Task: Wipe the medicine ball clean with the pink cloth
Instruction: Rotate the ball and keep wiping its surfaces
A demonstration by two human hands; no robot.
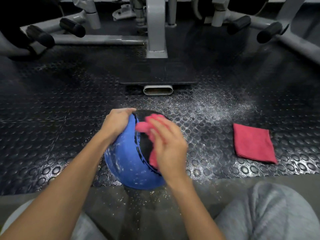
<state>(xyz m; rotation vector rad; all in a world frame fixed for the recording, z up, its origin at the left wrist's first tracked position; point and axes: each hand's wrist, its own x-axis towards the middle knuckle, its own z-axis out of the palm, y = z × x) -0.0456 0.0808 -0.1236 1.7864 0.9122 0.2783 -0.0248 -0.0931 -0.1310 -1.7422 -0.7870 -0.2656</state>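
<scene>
A blue and black medicine ball [126, 161] rests on the studded rubber floor just in front of my knees, its blue half speckled with white dust. My left hand [116, 121] grips the ball's upper left side. My right hand [168, 144] is blurred with motion and presses a bunched pink cloth [143, 126] against the black half of the ball; part of the cloth is hidden under my palm.
A second, folded red-pink cloth [253, 143] lies flat on the floor to the right. White dust is scattered over the floor [216, 110] behind and around the ball. A grey gym machine frame [155, 32] with black padded rollers stands farther back. My grey-trousered knees [270, 213] fill the bottom.
</scene>
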